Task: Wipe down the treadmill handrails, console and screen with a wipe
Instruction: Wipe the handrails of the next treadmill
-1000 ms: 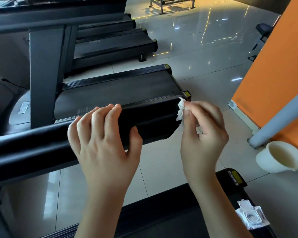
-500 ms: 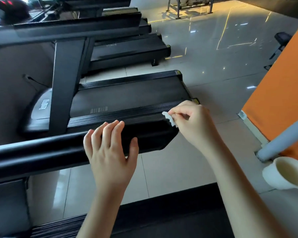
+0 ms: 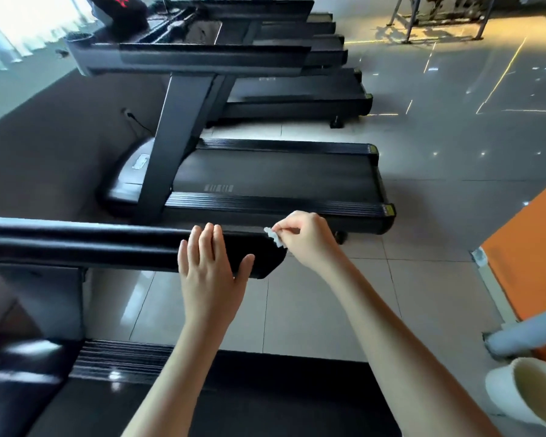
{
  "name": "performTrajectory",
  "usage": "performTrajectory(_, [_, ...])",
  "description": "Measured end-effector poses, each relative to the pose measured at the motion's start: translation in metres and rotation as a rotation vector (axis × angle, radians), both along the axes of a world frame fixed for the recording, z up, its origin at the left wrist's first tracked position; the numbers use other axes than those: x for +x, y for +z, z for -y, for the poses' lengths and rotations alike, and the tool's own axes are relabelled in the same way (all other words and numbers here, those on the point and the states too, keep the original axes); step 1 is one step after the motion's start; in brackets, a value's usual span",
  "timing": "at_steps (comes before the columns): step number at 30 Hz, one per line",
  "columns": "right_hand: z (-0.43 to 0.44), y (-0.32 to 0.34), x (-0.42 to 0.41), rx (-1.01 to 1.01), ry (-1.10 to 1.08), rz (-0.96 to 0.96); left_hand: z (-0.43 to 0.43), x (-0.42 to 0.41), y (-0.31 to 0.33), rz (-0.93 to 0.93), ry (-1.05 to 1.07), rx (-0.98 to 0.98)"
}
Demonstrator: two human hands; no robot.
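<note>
A black padded handrail runs from the left edge to its blunt end at centre. My left hand lies over the rail near that end, fingers straight on top and thumb against the near side. My right hand pinches a small crumpled white wipe between thumb and fingertips, held against the top of the rail's end. The console and screen of this treadmill are out of view.
The neighbouring treadmill stands just beyond the rail, with more treadmills behind it. Tiled floor lies between them. An orange panel and a grey pole stand at right, with a white tube end at lower right. This treadmill's deck lies below.
My right hand carried the wipe from the rail's end face up onto its top edge. The view has pulled back and tilted up. My left hand has stayed on the rail.
</note>
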State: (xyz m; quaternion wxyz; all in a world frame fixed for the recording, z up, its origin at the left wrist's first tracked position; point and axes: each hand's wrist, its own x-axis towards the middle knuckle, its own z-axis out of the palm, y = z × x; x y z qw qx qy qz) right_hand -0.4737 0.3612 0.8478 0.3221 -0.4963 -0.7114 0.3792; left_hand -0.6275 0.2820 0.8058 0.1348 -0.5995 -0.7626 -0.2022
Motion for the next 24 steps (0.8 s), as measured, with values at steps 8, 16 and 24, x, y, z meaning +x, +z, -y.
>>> performTrajectory(8, [-0.019, 0.003, 0.000, -0.109, 0.103, 0.080, -0.002, 0.006, -0.008, -0.082, 0.045, -0.049])
performTrajectory(16, [-0.045, 0.010, -0.007, -0.234, 0.310, 0.182, -0.005, 0.007, -0.017, -0.136, 0.072, -0.027])
performTrajectory(24, [-0.060, 0.001, -0.011, -0.375, 0.430, 0.078, -0.004, 0.012, -0.013, -0.095, 0.098, -0.095])
